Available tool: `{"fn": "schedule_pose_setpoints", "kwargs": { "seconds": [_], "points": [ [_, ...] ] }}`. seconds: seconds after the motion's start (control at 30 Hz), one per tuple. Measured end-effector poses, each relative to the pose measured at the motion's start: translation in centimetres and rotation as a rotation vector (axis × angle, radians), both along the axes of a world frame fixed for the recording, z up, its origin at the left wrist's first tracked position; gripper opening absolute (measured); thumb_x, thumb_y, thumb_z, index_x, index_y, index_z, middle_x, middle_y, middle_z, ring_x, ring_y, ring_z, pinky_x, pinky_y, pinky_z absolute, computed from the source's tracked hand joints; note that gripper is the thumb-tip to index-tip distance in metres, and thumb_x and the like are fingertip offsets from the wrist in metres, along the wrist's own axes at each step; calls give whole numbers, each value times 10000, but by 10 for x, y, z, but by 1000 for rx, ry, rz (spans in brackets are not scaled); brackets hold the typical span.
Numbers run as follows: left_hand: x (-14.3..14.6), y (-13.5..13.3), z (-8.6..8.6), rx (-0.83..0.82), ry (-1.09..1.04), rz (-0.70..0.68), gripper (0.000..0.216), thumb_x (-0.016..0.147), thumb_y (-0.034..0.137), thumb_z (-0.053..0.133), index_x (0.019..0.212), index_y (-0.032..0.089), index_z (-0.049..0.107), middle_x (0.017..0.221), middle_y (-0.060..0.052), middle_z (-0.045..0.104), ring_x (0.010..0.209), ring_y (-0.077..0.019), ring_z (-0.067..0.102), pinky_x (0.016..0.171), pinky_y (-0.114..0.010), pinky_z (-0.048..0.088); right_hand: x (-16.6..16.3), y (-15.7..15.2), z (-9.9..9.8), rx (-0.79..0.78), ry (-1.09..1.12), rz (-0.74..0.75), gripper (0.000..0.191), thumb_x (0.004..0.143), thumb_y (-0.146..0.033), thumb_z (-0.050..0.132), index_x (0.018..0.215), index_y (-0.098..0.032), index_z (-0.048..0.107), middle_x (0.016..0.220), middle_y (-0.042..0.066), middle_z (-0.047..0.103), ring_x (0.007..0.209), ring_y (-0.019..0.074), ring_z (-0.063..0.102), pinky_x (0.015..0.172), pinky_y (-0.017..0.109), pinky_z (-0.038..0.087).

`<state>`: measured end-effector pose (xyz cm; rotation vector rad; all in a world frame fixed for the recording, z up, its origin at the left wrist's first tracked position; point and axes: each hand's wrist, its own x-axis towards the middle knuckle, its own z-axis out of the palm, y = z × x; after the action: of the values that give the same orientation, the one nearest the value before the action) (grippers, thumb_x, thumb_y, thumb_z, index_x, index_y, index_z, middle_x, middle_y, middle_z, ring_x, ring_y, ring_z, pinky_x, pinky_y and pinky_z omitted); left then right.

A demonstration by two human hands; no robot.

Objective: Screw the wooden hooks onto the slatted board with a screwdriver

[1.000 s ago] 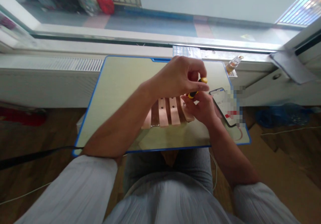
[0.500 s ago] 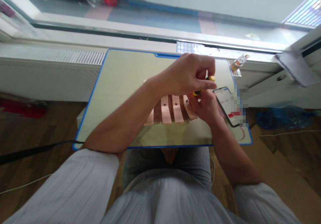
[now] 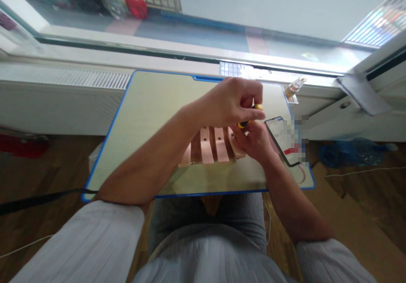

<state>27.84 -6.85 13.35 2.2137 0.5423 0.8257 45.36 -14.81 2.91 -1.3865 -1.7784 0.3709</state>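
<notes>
A screwdriver with a yellow and black handle [image 3: 243,125] is in my left hand [image 3: 239,99], whose thumb and fingers close round it. The screwdriver's tip is hidden. Underneath lies a curved slatted wooden piece [image 3: 207,147], with pale strips across darker ones and small dark holes or screw heads on the strips. My right hand [image 3: 256,139] is closed at the right end of this piece, just below the screwdriver, its fingertips partly covered. My left forearm hides the left part of the slatted piece.
The pale table [image 3: 149,105] has a blue rim. A phone [image 3: 281,137] lies right of my right hand. By the table's far right corner stands a clear bottle [image 3: 294,87]. A radiator [image 3: 63,78] and window run behind. A black strap [image 3: 47,198] meets the left corner.
The whole view has shifted, so the table sits slightly lower and further left. Both hands keep nearly the same pose at the slatted piece.
</notes>
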Motion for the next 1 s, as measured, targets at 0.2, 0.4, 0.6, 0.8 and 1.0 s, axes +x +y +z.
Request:
{"fn": "schedule_pose_setpoints", "kwargs": {
  "seconds": [0.2,0.4,0.6,0.8,1.0],
  "points": [
    [-4,2,1,10,2,-10,138,879,261,858,889,161,763,769,-18,666,757,-144,614,667,-287,503,-2,-1,5,-15,-35,10,450,1042,-439,701,684,-248,507,604,-13,573,579,134,469,582,319,328],
    [-13,2,8,27,59,-29,103,916,259,781,958,178,829,801,-23,718,753,-150,635,692,-312,499,-2,-2,11,-68,17,43,377,1015,-406,757,740,-235,565,618,-33,581,573,122,486,579,306,355],
    [-21,2,17,105,116,-68,191,952,252,727,1051,218,888,1000,-62,782,927,-195,714,865,-349,571,13,2,23,-145,306,212,272,963,-468,872,991,-234,737,873,-8,697,714,140,574,631,300,455],
    [-20,4,17,118,126,-42,273,931,287,763,1169,216,876,1007,-68,767,937,-206,710,877,-361,578,18,11,37,-155,364,344,233,995,-431,850,955,-222,757,823,-19,639,708,129,535,623,302,434],
    [-16,6,11,70,94,153,188,856,314,879,901,164,776,849,-43,726,779,-154,627,694,-318,478,9,16,26,-81,312,262,236,968,-440,893,1036,-260,757,769,-48,605,657,129,522,578,301,449]
  ]
}}
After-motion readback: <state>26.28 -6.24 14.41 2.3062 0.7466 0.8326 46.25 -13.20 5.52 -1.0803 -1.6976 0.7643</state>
